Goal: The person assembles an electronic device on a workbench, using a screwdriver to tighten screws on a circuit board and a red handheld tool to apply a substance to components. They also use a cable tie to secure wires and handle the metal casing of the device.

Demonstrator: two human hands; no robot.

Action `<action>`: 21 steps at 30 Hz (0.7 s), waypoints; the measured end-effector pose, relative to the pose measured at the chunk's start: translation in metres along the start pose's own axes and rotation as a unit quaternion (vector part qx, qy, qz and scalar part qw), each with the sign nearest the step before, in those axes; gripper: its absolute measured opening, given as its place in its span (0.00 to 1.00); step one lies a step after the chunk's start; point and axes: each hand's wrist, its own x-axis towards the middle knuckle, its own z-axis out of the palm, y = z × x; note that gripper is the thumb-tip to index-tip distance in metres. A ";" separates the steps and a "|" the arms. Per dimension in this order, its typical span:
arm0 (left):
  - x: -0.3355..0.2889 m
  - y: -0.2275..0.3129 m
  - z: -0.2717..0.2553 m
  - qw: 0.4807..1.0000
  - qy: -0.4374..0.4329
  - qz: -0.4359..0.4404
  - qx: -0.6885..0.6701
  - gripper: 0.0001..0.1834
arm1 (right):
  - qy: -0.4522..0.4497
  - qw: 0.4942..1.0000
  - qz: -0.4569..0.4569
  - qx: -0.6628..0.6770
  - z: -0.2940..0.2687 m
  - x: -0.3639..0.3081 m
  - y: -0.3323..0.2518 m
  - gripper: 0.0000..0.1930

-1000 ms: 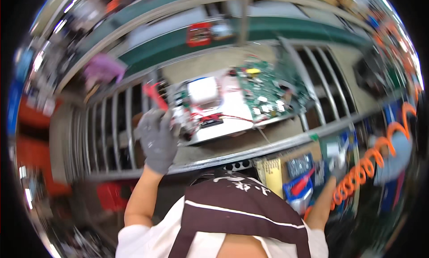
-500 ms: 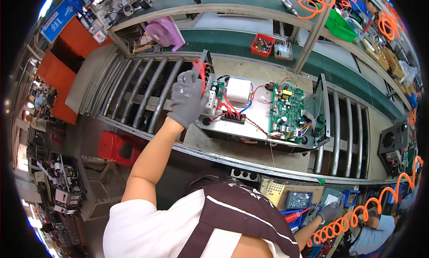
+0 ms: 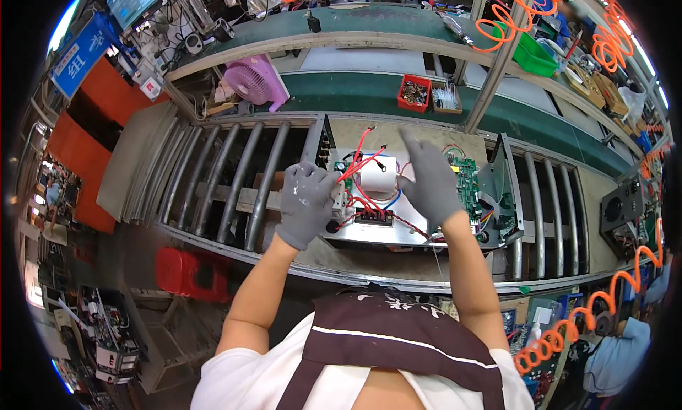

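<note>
My left hand (image 3: 307, 205), in a grey glove, is closed around a bundle of red wires (image 3: 354, 167) at the left end of an opened metal chassis (image 3: 408, 231). The loose wire ends carry ring terminals and stick up past my fingers. My gloved right hand (image 3: 432, 182) hovers over the chassis with fingers stretched out, nothing seen in it. Between the hands sits a white cylindrical part (image 3: 378, 175), and a black terminal block (image 3: 374, 217) with red wires lies nearer me. A green circuit board (image 3: 467, 185) is partly hidden behind my right hand.
The chassis rests on a board over a roller conveyor (image 3: 245, 186). Behind it are a red bin of small parts (image 3: 414, 92), a pink fan (image 3: 256, 82) and a metal post (image 3: 490, 72). An orange coiled hose (image 3: 568, 328) hangs at right, near another person's sleeve (image 3: 618, 357).
My right hand has come from the parts trays at the lower right to above the chassis. My left hand has lowered toward me, still holding the red wires.
</note>
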 end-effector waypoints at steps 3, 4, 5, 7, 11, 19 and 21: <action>-0.002 -0.006 -0.001 0.999 0.005 -0.019 -0.025 0.16 | -0.017 0.995 -0.076 0.062 0.030 0.039 0.004 0.30; 0.000 -0.006 -0.004 0.999 0.008 -0.023 -0.034 0.16 | -0.013 0.990 -0.111 0.082 0.036 0.049 0.007 0.27; 0.003 -0.007 -0.008 0.999 -0.008 -0.021 -0.045 0.15 | -0.009 0.984 -0.145 0.101 0.041 0.059 0.010 0.24; 0.002 -0.022 -0.001 0.982 0.000 -0.082 -0.171 0.12 | -0.021 0.973 -0.166 0.161 0.050 0.072 0.013 0.11; 0.022 -0.038 -0.003 0.744 0.047 -0.364 -0.558 0.10 | -0.073 0.972 -0.175 0.140 0.085 0.076 0.020 0.07; 0.029 -0.046 0.009 0.705 0.155 -0.411 -0.557 0.16 | -0.162 0.894 0.040 0.415 0.124 0.105 -0.004 0.07; 0.023 -0.047 0.011 0.719 0.183 -0.422 -0.522 0.16 | -0.144 0.886 0.046 0.438 0.137 0.104 -0.007 0.07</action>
